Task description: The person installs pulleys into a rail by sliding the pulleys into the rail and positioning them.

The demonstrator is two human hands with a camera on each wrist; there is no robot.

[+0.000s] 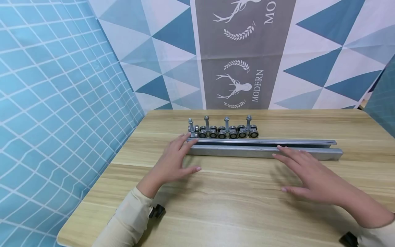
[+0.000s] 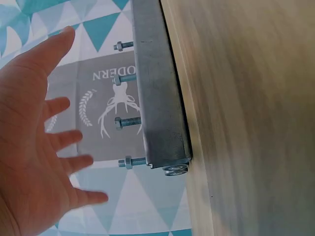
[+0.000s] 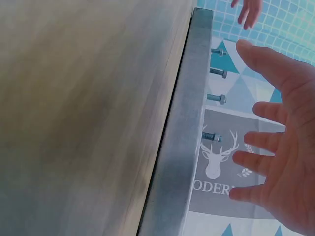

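Note:
A long grey metal channel rail [image 1: 234, 151] lies across the table with its slot facing up. Behind it stand several roller trolleys [image 1: 227, 133] in a row, each with black-rimmed wheels and an upright bolt. My left hand [image 1: 174, 161] hovers by the rail's left end, fingers spread and holding nothing. Toward the rail's right part my right hand [image 1: 311, 175] is held with fingers extended, also holding nothing. In the left wrist view the bolts [image 2: 129, 121] stick out past the rail [image 2: 160, 83], and one trolley's wheel [image 2: 175, 169] shows beyond its end.
The wood-grain table [image 1: 234, 202] reaches toward me in front of the rail. A patterned cloth [image 1: 172, 58] hangs behind the table's far edge. Blue checked cloth [image 1: 52, 103] covers the left side.

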